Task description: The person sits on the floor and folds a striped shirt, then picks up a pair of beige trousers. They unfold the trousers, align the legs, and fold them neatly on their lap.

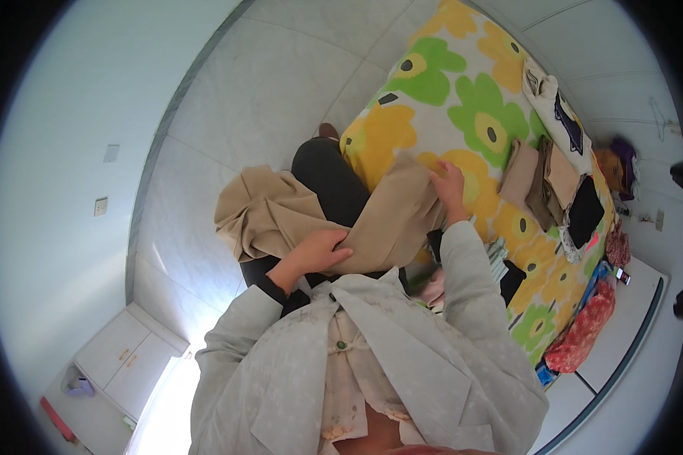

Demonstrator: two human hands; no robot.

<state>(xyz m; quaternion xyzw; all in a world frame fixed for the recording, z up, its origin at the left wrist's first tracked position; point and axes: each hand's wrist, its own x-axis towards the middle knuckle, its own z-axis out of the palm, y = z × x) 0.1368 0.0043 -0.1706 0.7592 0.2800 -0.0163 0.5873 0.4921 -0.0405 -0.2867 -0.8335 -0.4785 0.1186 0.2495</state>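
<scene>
Across my lap lies a khaki garment (395,216), its smooth right part spread over my thigh and onto the bed. The left part is bunched in folds and hangs over my left knee; it resembles a pair of trousers, though the whole shape is not visible. My left hand (317,251) is closed on the cloth near my waist, thumb and fingers pinching a fold. At the far right edge of the cloth, my right hand (449,186) grips the border between thumb and fingers.
I sit on a bed with a flowered sheet (490,114). Folded clothes (522,176) in brown tones, a black folded cloth (586,212) and a white printed garment (558,114) lie to the right. Beyond them rests a red bundle (582,326). A low white cabinet (133,353) stands at the left.
</scene>
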